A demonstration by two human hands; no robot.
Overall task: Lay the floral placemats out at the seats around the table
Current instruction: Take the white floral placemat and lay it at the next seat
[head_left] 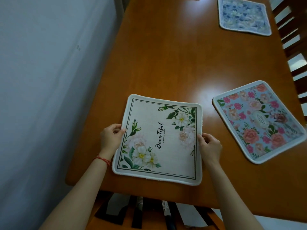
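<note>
1. The left hand (110, 138) and right hand (209, 145) each pinched an opposite edge of the cream "Beautiful" placemat (158, 140) — it lay flat near the wooden table's (166, 63) front edge.
2. The pink rose placemat (259, 122) lay to its right — well apart.

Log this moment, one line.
left hand: holds cream placemat edge | right hand: holds opposite edge | pink placemat, blue placemat: laid

Glossy smooth wooden table (182, 63); matt cloth placemats (159, 140), fuzzy edging.

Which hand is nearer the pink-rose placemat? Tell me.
Right. The right hand grips the cream placemat's edge facing the pink-rose placemat; the left hand holds the opposite edge.
</note>
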